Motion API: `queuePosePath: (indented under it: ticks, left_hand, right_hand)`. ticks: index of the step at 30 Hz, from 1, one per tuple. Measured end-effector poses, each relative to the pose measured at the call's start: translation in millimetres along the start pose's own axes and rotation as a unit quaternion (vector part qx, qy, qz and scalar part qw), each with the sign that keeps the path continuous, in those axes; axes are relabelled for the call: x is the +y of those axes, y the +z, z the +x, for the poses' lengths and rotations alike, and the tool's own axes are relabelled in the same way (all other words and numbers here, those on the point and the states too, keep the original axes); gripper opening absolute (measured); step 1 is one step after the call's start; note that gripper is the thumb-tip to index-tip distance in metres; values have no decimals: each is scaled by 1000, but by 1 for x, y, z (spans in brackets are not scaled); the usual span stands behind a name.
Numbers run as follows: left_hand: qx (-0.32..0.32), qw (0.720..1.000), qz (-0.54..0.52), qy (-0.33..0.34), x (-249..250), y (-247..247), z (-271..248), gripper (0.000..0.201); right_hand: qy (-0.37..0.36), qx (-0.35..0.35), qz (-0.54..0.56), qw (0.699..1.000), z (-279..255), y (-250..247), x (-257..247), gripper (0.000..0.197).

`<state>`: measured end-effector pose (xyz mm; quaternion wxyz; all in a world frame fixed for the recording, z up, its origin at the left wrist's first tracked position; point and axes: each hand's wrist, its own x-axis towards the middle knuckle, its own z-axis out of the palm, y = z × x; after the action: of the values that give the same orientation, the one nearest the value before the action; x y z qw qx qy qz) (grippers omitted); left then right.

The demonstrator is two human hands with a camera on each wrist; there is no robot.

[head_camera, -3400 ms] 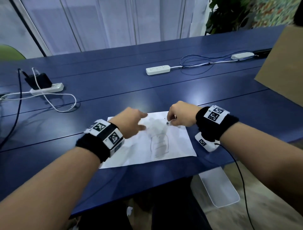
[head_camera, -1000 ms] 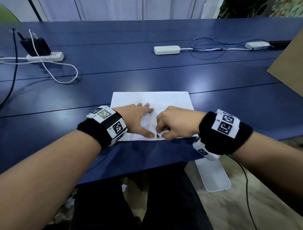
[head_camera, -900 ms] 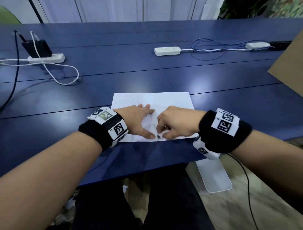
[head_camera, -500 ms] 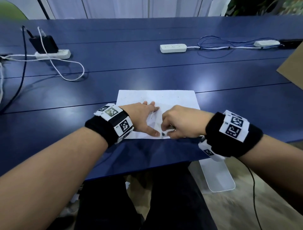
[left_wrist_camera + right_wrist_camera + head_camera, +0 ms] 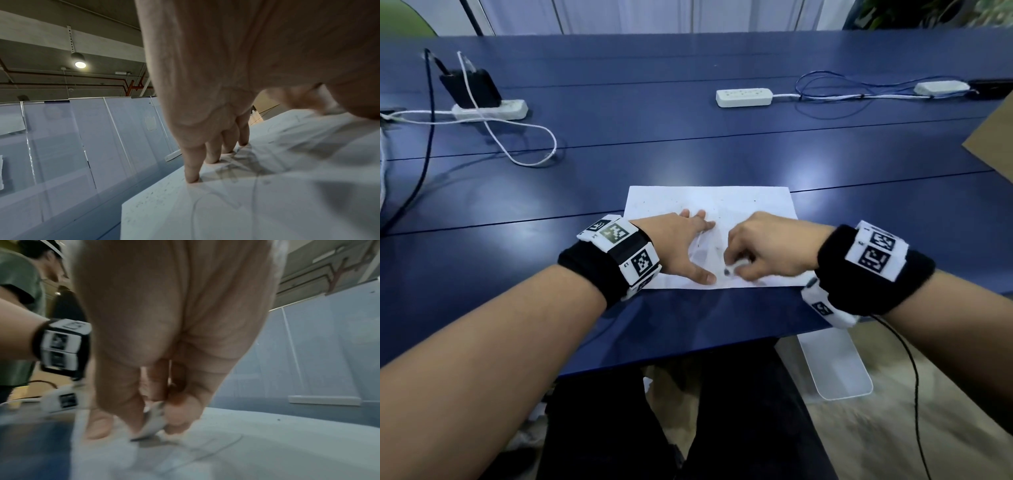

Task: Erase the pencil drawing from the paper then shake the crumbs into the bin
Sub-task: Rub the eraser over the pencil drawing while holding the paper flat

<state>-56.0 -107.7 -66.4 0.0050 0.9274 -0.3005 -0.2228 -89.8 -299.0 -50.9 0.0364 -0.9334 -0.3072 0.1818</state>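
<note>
A white sheet of paper (image 5: 722, 202) lies on the blue table (image 5: 654, 154) near its front edge, with faint pencil lines and dark crumbs on it. My left hand (image 5: 681, 246) lies flat on the paper's left half, fingers (image 5: 192, 170) straight and pressing it down. My right hand (image 5: 756, 253) pinches a small white eraser (image 5: 153, 423) between thumb and fingers, its dirty tip touching the paper (image 5: 246, 451) near the front edge. That hand is blurred. Pencil strokes (image 5: 236, 168) show just beyond my left fingertips.
A white bin (image 5: 835, 366) stands on the floor below the table's front edge, right of my legs. Two white power strips (image 5: 743, 97) (image 5: 489, 111) with cables lie farther back. A brown cardboard sheet (image 5: 993, 147) juts in at the right.
The right hand with the eraser has moved from the paper's far part to its near edge and keeps rubbing there. The left hand has slid nearer and stays flat on the sheet.
</note>
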Motion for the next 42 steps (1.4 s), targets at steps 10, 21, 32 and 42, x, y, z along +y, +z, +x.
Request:
queuePosePath:
  ticks: [10, 21, 32, 42]
  left_hand:
    - [1, 1000, 3, 0, -1, 0, 0, 110]
    - [3, 1000, 12, -1, 1, -1, -2, 109]
    - [-2, 1000, 14, -3, 4, -3, -2, 110]
    - [-5, 1000, -5, -9, 0, 0, 0, 112]
  right_hand:
    - [-18, 7, 7, 1000, 5, -4, 7, 18]
    - [57, 68, -18, 996, 25, -10, 23, 18]
    - [91, 76, -16, 993, 27, -12, 29, 15]
    - [5, 12, 13, 1000, -4, 2, 10, 20]
